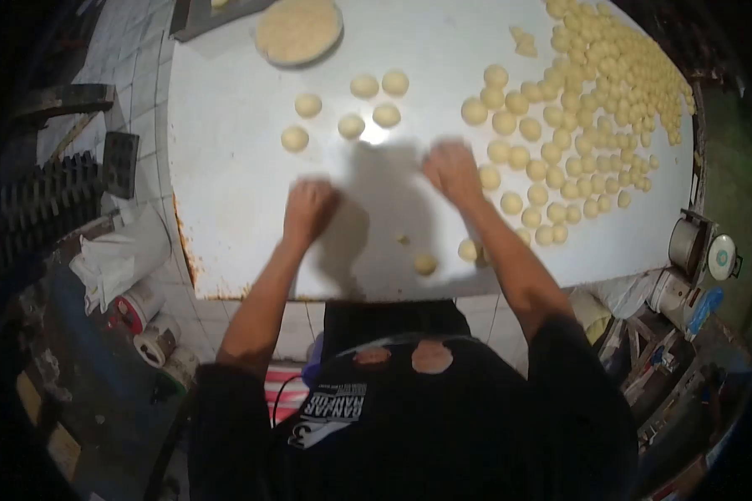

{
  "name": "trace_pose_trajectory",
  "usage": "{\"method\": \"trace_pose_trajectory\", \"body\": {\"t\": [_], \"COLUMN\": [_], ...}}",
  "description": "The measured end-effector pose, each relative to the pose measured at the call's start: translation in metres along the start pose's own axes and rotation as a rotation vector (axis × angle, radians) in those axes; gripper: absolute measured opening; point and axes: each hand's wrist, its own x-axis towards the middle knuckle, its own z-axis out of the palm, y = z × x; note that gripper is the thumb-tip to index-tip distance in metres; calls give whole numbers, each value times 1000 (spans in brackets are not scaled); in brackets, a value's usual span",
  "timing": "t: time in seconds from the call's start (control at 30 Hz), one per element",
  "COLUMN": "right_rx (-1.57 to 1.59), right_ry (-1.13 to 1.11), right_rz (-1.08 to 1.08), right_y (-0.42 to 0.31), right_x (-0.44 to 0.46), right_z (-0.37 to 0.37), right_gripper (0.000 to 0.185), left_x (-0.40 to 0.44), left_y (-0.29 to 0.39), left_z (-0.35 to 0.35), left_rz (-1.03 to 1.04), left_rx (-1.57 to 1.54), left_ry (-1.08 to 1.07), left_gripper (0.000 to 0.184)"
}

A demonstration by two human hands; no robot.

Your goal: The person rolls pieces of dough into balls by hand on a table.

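Upper left, a bowl [311, 60] is holding pale crumbs [297, 30] — near dough balls [386, 115], left hand [312, 209] and right hand [453, 171] are making fists — contents hidden.

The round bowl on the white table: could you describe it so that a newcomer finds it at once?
Start at the white table and follow its far side toward the left. The bowl stands there, just right of a dark tray and beyond a few yellow balls. On the table, it alone is wide and round, with pale, grainy-looking contents.
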Motion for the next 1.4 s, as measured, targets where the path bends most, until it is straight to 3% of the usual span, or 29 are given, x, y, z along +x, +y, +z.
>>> {"method": "trace_pose_trajectory", "body": {"t": [0.03,0.1,0.13,0.2,0.27,0.3,0.33,0.4,0.43,0.47,0.53,0.57,0.6,0.67,0.7,0.77,0.8,0.83,0.87,0.9,1.0,1.13,1.27,1.33,1.37,1.4], "right_rx": [72,133,186,198,153,47,70,272,360,333,585,601,786,1152,1252,1339,1469,1604,1613,1412,1538,1566,1333,902,1179,919], "right_ry": [248,269,300,326,213,151,250,17,335,283,289,327,264,209,229,283,314,330,328,284,265,372,361,206,263,243], "right_rz": [78,138,199,50,15,88,62,187,114,111,222,136,276,603,592,564,668,780,786,580,515,653,640,686,812,711], "right_y": [-15,-42,-49,-34,-8,-8,-13,-20,-44,-72,-83,-68,-66,-62,-54,-44,-51,-55,-49,-40,-52,-74,-83,-107,-115,-116], "right_x": [27,20,13,-7,-13,8,37,40,0,-13,-24,-8,13,56,39,6,-14,-23,-13,7,14,-38,-21,1,-19,-48], "right_z": [-12,7,11,-8,-16,-13,-13,24,48,14,0,14,3,-23,-18,-12,-13,-13,-10,-5,-4,0,-7,-39,-22,-5], "right_gripper": [19,22,25,27,27,28,26,18,10,10,11,13,24,47,52,57,59,61,61,74,87,73,64,58,56,60], "left_x": [23,49,35,-1,0,4,33,41,21,1,-28,-30,-20,-9,-20,-34,-39,-52,-67,-62,-56,-58,-58,-63,-65,-60], "left_y": [20,69,75,67,9,11,29,63,74,69,32,23,35,51,53,53,47,41,40,46,52,45,51,44,37,33], "left_z": [-20,-17,-6,-8,-17,-10,-37,-23,-17,-12,-5,-7,-17,-35,-34,-35,-32,-23,-19,-25,-28,-28,-33,-31,-26,-28], "left_rz": [-68,-224,-72,103,-106,-29,-96,-218,-146,-141,4,1,-162,-288,-280,-340,-325,-360,-402,-425,-444,-390,-353,-361,-308,-248], "left_rx": [-145,-246,-296,-456,-218,-105,-185,-227,-206,-204,-477,-231,-142,-241,-234,-584,-578,-649,-721,-647,-592,-562,-458,-483,-458,-434], "left_ry": [236,490,373,538,-222,357,474,397,301,311,411,421,411,369,358,554,576,528,455,431,438,419,402,396,366,347], "left_gripper": [14,14,14,12,12,12,11,10,12,12,12,16,22,44,44,79,79,92,106,106,104,107,104,103,103,103]}}
